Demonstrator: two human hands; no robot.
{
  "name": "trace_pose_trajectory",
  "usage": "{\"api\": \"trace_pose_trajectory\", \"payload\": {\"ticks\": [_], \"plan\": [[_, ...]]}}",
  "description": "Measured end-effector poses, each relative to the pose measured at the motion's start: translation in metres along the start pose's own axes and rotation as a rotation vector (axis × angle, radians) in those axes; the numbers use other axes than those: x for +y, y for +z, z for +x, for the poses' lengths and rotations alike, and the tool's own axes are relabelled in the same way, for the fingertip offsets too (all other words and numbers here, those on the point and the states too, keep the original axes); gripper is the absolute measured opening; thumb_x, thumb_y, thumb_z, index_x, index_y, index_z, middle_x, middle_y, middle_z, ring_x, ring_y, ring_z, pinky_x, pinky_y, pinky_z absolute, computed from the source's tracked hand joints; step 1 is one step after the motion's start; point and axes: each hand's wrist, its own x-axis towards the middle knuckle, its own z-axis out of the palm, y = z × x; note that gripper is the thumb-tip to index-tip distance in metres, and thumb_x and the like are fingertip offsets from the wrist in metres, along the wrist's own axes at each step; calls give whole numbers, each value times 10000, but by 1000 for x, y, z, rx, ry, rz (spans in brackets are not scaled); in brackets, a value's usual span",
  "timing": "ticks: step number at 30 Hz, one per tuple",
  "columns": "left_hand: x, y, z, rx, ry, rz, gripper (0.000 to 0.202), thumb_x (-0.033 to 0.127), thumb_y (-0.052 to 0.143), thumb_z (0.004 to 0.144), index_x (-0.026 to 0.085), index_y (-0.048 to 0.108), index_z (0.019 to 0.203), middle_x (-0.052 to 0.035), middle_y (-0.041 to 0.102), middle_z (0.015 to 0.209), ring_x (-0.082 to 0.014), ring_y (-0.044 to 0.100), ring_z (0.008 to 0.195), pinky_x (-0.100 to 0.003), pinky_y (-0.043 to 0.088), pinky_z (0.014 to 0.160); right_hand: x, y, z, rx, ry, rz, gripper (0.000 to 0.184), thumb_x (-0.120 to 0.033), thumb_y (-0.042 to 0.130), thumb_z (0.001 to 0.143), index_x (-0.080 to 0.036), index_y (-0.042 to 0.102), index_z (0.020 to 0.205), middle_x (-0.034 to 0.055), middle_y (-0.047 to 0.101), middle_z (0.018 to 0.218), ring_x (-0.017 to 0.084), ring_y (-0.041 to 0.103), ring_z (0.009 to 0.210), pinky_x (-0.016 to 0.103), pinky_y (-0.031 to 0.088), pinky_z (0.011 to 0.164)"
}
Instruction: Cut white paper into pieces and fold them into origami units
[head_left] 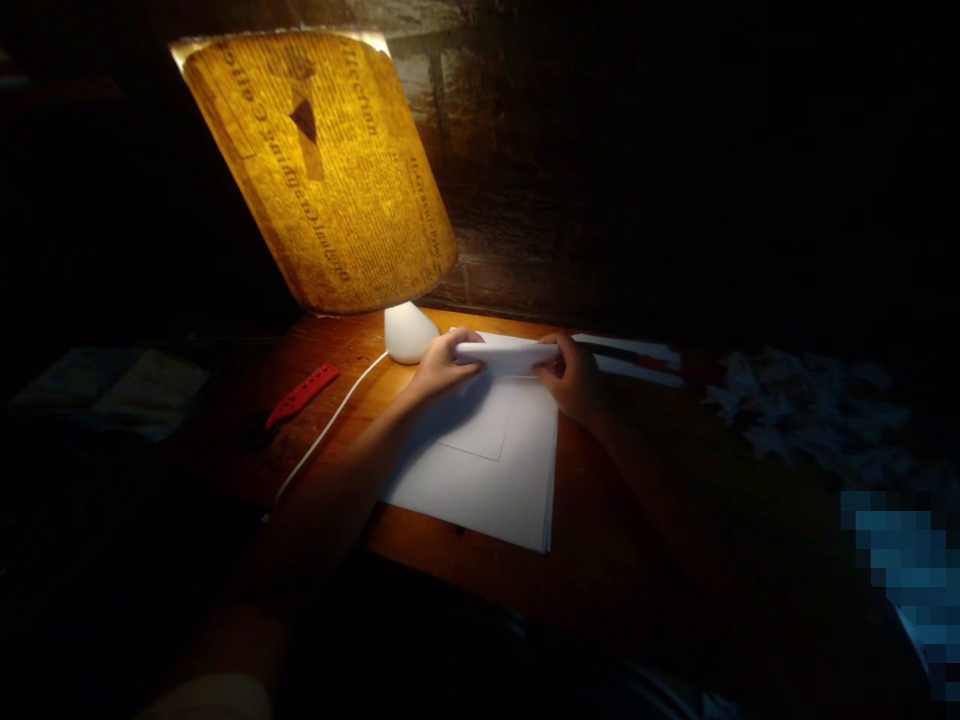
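My left hand (442, 363) and my right hand (574, 378) both grip the ends of a rolled or folded white paper (506, 355), held just above a stack of white sheets (487, 470) on the wooden table (600, 530). Fingers of both hands are curled around the paper. A smaller sheet lies on top of the stack under my hands.
A lit lamp with a yellow newsprint shade (322, 165) and white base (409, 332) stands behind my left hand; its white cord (330, 425) runs toward me. A red tool (304, 393) lies to the left. Pens on paper strips (637, 358) lie to the right. Surroundings are dark.
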Motion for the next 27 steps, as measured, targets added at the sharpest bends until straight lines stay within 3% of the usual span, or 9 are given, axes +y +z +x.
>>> {"api": "trace_pose_trajectory", "payload": {"ticks": [4,7,12,16,21,27], "plan": [[-4,0,1,-5,-32,-157,426,288,927,633,220,637,938,-7,682,865,-135,609,702,-248,512,573,6,3,1,27,-3,95,325,-238,704,737,-259,579,1036,25,695,881,215,625,756,361,519,694],[-2,0,0,2,-82,-205,458,260,924,631,249,618,973,12,679,860,-132,630,703,-251,543,575,9,4,2,15,17,142,358,-258,706,731,-262,555,1055,28,681,894,226,635,786,379,529,714],[9,1,-4,-13,-96,-202,470,264,920,644,233,610,995,11,669,884,-120,611,673,-247,535,543,10,3,3,-24,14,182,394,-270,691,708,-254,539,1071,39,681,941,223,628,791,384,527,726],[10,0,-3,-35,-63,-138,484,314,940,658,237,617,1011,-17,686,932,-159,640,700,-278,547,546,12,2,5,-90,29,161,450,-332,709,701,-256,539,1111,0,634,860,210,586,726,365,492,675],[8,-2,-3,-42,-86,-139,481,306,942,651,234,632,1012,-40,711,1008,-188,665,765,-306,581,586,11,6,5,-55,43,219,453,-412,722,735,-257,533,1116,-12,605,817,206,572,705,356,464,663],[8,-3,-3,-83,-106,-140,502,285,939,680,224,630,1071,-16,711,998,-187,656,778,-332,609,613,7,1,5,-95,27,224,409,-343,719,746,-257,541,1103,-32,575,786,191,552,684,335,448,649]]}}
